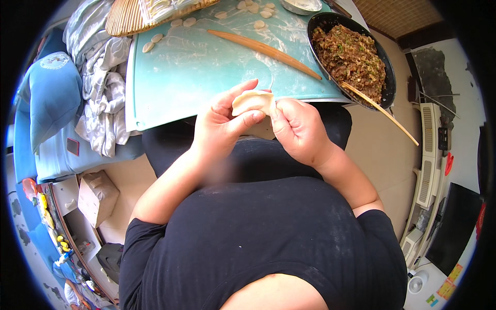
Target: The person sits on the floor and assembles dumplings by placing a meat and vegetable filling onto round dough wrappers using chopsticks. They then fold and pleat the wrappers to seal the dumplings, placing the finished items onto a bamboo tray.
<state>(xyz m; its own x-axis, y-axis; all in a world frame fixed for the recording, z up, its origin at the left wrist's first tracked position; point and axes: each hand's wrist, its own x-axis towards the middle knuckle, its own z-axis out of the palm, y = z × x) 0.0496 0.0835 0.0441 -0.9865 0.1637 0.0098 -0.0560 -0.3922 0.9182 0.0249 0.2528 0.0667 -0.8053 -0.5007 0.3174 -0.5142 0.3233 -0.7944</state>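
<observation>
A folded dumpling (253,102) of pale dough is held between my two hands, just above the near edge of the floured turquoise mat (181,77). My left hand (222,116) cradles it with the thumb below and the fingers behind. At the dumpling's right end, my right hand (300,126) is closed, thumb and curled fingers pinching the dough edge. Beyond them a wooden rolling pin (266,53) lies slantwise on the mat. To the right, a dark pan (390,77) holds minced filling (349,57), with a pair of chopsticks (382,112) resting over its near rim.
Several small dough pieces (221,15) lie along the mat's far side. A woven tray (121,20) bearing dumplings stands far left, and a metal bowl (302,6) of flour far right. Grey patterned cloth (101,98) and a blue cushion (51,98) sit left of the table.
</observation>
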